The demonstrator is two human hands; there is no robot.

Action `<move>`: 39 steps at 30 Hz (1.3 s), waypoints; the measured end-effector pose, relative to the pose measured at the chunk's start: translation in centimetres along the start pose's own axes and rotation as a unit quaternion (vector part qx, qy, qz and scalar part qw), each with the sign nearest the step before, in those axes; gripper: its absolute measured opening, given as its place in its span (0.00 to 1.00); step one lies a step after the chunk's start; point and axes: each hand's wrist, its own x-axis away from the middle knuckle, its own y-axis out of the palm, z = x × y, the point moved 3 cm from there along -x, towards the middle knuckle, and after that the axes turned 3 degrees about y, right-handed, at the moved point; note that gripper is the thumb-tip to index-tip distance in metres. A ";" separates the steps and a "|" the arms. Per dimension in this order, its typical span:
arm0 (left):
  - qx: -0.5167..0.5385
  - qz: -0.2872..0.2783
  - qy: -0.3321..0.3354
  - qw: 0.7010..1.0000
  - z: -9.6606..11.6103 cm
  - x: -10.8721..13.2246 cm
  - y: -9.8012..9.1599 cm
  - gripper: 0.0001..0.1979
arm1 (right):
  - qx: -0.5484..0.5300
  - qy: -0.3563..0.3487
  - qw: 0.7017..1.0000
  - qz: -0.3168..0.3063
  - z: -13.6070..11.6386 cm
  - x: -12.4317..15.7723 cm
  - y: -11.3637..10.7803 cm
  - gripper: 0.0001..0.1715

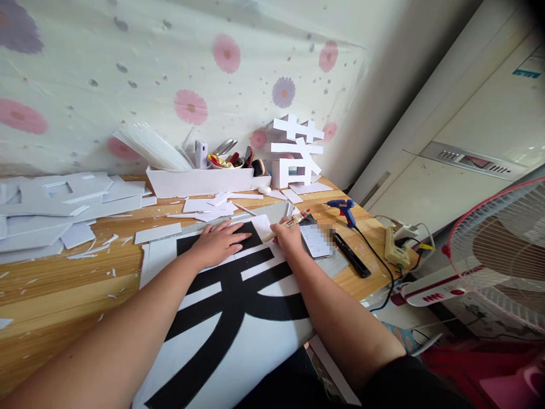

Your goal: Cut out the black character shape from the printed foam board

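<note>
A large white sheet (204, 363) with a bold black character (238, 287) lies across the table edge in front of me. My left hand (220, 241) rests on the upper part of the character, its fingers stretched out flat. Held in my closed right hand (287, 236) is what looks like a flat paintbrush (293, 220), with a pale handle and a red end. Its pale other end points down left, close to the sheet's top edge. My fingers partly hide it. Just right of this hand lies a phone (315, 241) with a lit, partly blurred screen.
A blue glue gun (342, 210) trails its cord to a power strip (395, 250). A black box cutter-like tool (351, 255) lies nearby. White offcuts (63, 210) pile up left. Behind stand a tool box (196, 183) and a white raised character (296, 150). A fan (502, 250) stands right.
</note>
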 end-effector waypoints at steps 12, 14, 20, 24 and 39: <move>0.026 0.008 0.007 1.000 0.0 -0.3 0.1 0.22 | 0.058 -0.067 0.981 -0.172 -0.6 4.2 3.7 0.19; 0.022 0.006 0.007 1.000 -0.1 -0.3 0.1 0.23 | 0.062 -0.064 0.979 -0.186 -0.4 4.2 3.8 0.18; 0.029 0.008 0.012 0.999 0.0 -0.2 0.2 0.21 | 0.109 -0.074 0.972 -0.192 -0.3 4.3 3.9 0.15; 0.038 0.009 0.010 0.999 0.0 -0.1 0.1 0.21 | 0.123 -0.079 0.971 -0.190 -0.3 4.3 4.0 0.15; 0.028 0.003 0.000 1.000 0.1 -0.1 0.0 0.21 | 0.091 -0.062 0.971 -0.214 -0.5 4.5 4.0 0.12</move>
